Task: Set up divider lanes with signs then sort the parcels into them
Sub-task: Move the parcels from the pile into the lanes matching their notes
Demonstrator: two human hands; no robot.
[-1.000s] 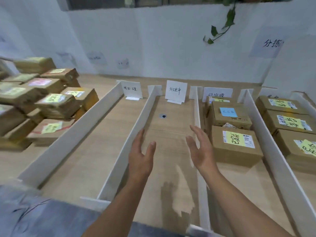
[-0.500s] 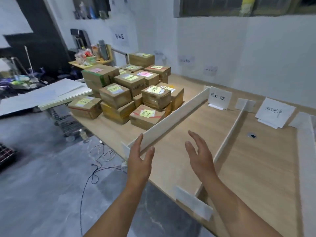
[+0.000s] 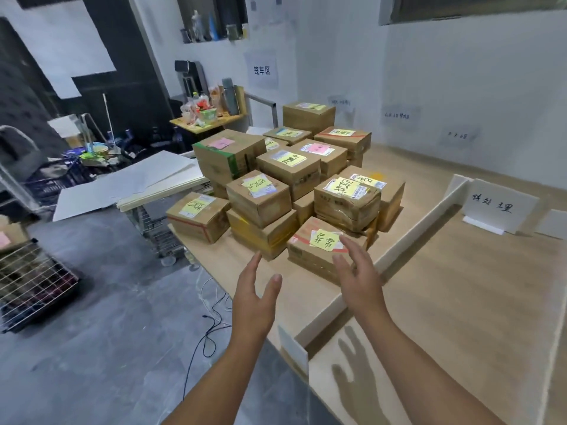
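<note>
Wooden table point(image 3: 460, 302) is filling the head view from 3 to 5 o'clock; grey floor is lying from 7 to 9 o'clock.

- Left hand point(image 3: 254, 299): hovering at 6 o'clock over the table edge, fingers straight and spread, palm turned right, holding nothing.
- Right hand point(image 3: 359, 280): hovering just beside it at 5 o'clock, fingers straight, palm turned left, empty. Its fingertips are overlapping the nearest parcel; contact cannot be told.
- Nearest parcel point(image 3: 310, 256): brown carton with a yellow handwritten note and red tape, lying on the table at the front of the heap, near centre.
- Parcel heap point(image 3: 291, 179): standing at 12 o'clock, cartons stacked in layers and bearing yellow or pink notes.
- Divider point(image 3: 429, 214): white board standing on edge, running from 5 toward 2 o'clock, just beside the heap.
- Sign point(image 3: 497, 207): white handwritten card standing at 3 o'clock, across the divider.
- Wire basket point(image 3: 30, 277): sitting at 9 o'clock.
- White boards point(image 3: 129, 182): lying at 10 o'clock.
- Black cable point(image 3: 208, 326): trailing over the floor at 7 o'clock.
</note>
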